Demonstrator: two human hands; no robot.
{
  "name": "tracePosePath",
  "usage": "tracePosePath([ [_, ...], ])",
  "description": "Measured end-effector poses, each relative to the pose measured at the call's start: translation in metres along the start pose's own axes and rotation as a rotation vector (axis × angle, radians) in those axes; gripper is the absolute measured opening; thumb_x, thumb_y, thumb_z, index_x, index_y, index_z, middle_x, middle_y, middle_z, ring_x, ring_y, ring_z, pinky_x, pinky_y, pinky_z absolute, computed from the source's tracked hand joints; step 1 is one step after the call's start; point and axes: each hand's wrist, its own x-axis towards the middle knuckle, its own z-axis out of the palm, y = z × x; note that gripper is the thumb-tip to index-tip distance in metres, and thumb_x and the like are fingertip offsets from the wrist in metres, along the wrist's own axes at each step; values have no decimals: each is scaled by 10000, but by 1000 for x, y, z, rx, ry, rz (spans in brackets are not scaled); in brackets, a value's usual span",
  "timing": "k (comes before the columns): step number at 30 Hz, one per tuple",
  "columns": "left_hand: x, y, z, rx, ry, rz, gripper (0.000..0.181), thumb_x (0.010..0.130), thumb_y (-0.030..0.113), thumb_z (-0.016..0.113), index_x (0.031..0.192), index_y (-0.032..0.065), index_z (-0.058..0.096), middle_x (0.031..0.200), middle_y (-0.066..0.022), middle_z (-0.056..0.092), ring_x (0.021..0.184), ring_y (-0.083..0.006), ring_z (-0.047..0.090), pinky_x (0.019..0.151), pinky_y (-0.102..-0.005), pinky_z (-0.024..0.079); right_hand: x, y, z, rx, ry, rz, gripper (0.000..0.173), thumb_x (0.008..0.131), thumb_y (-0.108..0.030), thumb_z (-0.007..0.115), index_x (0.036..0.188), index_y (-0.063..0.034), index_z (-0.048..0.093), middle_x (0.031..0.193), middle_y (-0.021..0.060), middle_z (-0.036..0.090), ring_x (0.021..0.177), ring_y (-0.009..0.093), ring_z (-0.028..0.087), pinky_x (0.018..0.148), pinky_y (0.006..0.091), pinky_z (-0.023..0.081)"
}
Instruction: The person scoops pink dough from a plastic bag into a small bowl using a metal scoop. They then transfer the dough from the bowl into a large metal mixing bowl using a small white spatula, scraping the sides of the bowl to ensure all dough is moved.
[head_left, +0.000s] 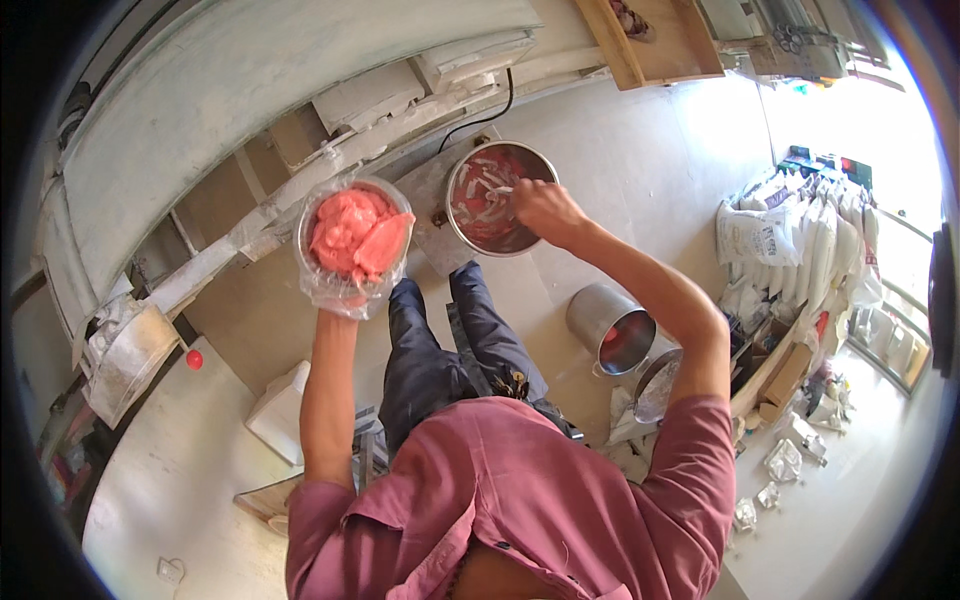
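Observation:
My left hand (346, 301) is raised on the left, holding up a round bowl (302, 232) wrapped in clear plastic film. Thick salmon-pink paste (345, 225) fills the bowl, with a flat pink-coated piece (386, 244) lying across its right side. Most of the left hand's fingers are hidden beneath the bowl. Over the right rim of a stainless steel pot (553, 169), my right hand (546, 210) is closed around a thin pale utensil (504, 190). Red-pink smears and whitish streaks (487, 180) cover the inside of that pot.
A steel bucket (592, 322) with red residue lies tilted on the floor to the right. Beyond it are stacked white sacks (795, 232). A long dusty machine (262, 105) runs along the upper left, and a wooden tray (660, 52) juts out at the top.

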Motion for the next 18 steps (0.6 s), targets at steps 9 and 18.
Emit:
tracePosePath([
  [9,-66,-80,-56,-170,32,110,718,1009,552,511,1565,115,390,1593,-149,433,1394,-400,502,1073,-583,504,125,16,148,-311,-340,-844,256,760,-292,717,783,-41,768,957,152,736,837,269,715,622,388,551],
  [18,-92,-144,-75,-321,120,224,728,1004,557,518,1573,123,382,1604,-145,418,1392,-407,503,1046,-595,522,114,33,147,-50,-908,-321,645,826,-352,757,1412,-132,600,1141,133,756,1045,302,743,755,473,599],
])
